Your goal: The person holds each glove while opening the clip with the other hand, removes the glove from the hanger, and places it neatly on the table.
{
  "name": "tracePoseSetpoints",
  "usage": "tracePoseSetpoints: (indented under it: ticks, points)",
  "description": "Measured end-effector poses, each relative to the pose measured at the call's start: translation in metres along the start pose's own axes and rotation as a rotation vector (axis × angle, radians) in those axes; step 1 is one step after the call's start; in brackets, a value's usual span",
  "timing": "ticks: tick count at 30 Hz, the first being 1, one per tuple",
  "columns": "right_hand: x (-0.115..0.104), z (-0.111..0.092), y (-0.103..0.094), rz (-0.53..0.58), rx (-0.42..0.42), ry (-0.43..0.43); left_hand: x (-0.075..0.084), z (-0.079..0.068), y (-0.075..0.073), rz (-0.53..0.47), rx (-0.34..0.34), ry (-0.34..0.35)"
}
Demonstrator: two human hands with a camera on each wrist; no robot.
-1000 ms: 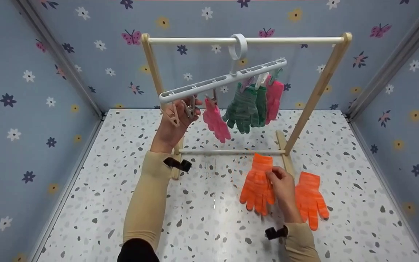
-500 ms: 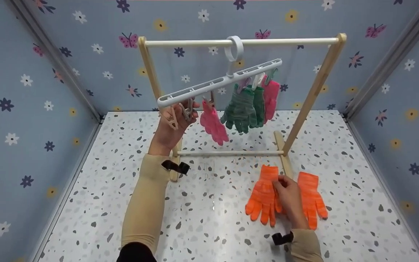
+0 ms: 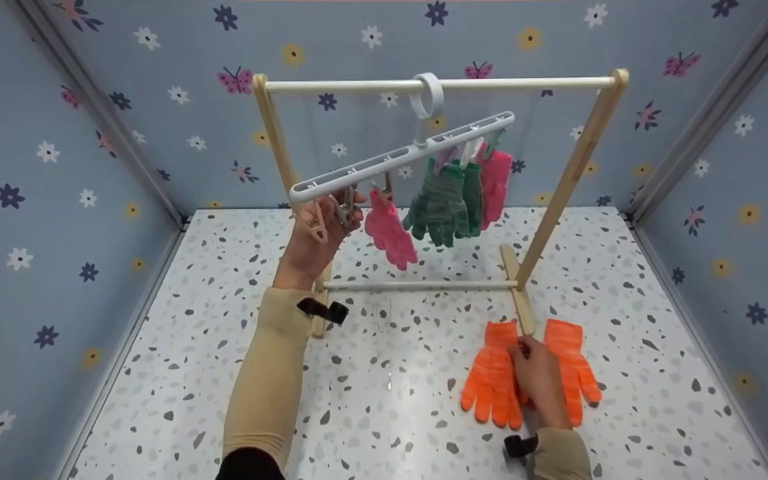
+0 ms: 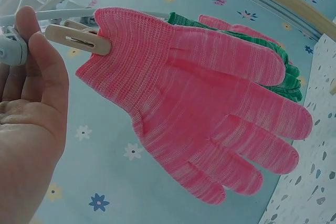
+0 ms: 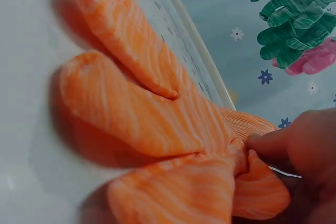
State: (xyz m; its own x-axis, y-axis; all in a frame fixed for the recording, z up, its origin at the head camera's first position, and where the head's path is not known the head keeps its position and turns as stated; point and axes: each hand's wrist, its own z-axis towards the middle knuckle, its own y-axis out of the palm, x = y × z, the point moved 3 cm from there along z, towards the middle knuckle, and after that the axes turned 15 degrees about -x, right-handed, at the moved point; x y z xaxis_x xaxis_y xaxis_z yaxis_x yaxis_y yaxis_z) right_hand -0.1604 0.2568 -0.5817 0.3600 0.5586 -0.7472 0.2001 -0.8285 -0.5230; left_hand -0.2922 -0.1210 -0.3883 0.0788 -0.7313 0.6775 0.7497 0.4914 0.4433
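In the head view my left hand (image 3: 321, 230) is under the left end of the white hanger (image 3: 401, 157), its fingers around a grey clothespin (image 3: 343, 207). A beige clothespin (image 3: 317, 223) hangs in front of that hand. Beside it a pink glove (image 4: 210, 103) dangles by its cuff from a beige clothespin (image 4: 79, 39). Low on the right, my right hand (image 3: 541, 373) pinches the edge of an orange glove (image 3: 496, 380) between thumb and fingers. In the right wrist view this glove is bunched at the pinch. A second orange glove (image 3: 571, 373) lies partly behind the right hand.
The hanger's ring hook (image 3: 429, 97) loops over the top bar (image 3: 524, 83) of a wooden rack. Green gloves (image 3: 441, 200) and another pink glove (image 3: 495, 187) hang on its right half. The rack's foot (image 3: 517, 293) stands on a speckled tabletop (image 3: 384, 413) between patterned walls.
My right hand has drawn the orange glove down and slightly right, towards the second orange glove. My left hand has stayed at the hanger's left end. The head view has shifted slightly.
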Motion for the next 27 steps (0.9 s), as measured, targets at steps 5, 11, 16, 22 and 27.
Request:
tracePoseSetpoints:
  ticks: [5, 11, 16, 22, 27]
  points:
    - [-0.0016, -0.0014, -0.0018, -0.06, 0.004, 0.005, 0.0001, 0.0029, -0.0002, 0.008, -0.001, 0.0]
    - [-0.0006, -0.0026, -0.0032, -0.048, 0.031, 0.0, 0.001, 0.0015, -0.0007, 0.013, 0.0, 0.005]
    - [0.0029, -0.0031, -0.0042, -0.03, 0.092, -0.023, 0.0008, 0.0009, -0.0016, 0.012, -0.008, 0.002]
    - [0.005, -0.0022, -0.0034, -0.013, 0.116, -0.012, 0.0005, 0.0012, -0.0026, -0.021, -0.005, 0.006]
    - [0.0066, -0.0005, -0.0025, 0.019, 0.134, 0.016, 0.0007, 0.0014, -0.0032, -0.017, 0.005, 0.011]
